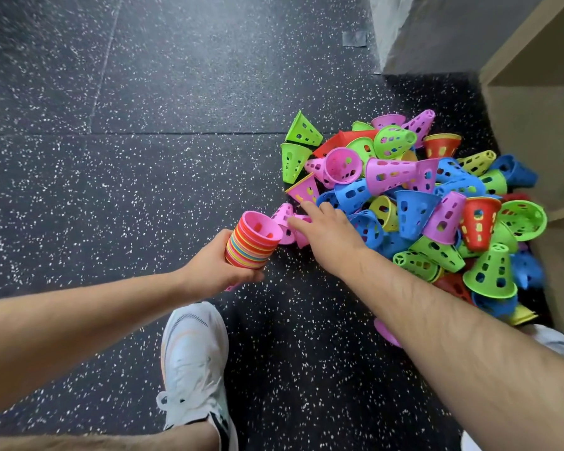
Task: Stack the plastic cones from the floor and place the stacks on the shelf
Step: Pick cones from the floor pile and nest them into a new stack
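A heap of perforated plastic cones [414, 203] in green, pink, blue, red and yellow lies on the dark speckled floor against the wooden shelf [531, 125]. My left hand [214, 266] grips a nested stack of cones [253, 240], wide ends up, with a pink one on top. My right hand [326, 227] reaches over the near left edge of the heap, fingers spread and touching a pink cone [302, 227] lying on the floor beside the stack. Whether the fingers have closed on it is hidden.
The black speckled rubber floor [144, 125] stretches left and ahead. My white shoe [194, 362] stands below the hands; another shoe [554, 343] shows at the right. A grey wall base [404, 34] stands behind the heap. A loose pink cone [385, 333] lies under my right forearm.
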The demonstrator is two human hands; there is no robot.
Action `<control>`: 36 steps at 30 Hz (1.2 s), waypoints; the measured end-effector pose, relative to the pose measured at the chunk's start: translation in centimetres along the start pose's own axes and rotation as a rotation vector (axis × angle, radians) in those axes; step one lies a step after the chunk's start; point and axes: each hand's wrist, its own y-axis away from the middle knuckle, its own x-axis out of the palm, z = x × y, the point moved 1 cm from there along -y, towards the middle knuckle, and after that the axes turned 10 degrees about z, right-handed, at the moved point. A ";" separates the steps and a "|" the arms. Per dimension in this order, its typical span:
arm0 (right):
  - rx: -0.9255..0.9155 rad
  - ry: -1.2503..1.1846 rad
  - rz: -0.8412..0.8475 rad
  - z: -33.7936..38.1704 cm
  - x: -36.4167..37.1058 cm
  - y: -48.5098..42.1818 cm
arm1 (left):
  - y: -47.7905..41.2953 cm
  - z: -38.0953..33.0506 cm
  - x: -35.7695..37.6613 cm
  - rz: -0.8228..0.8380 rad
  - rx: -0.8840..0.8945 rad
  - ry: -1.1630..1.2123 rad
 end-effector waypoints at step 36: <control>-0.069 -0.810 -0.245 4.2 -3.6 -3.1 | -0.2 -0.6 -4.3 -0.151 0.022 -0.089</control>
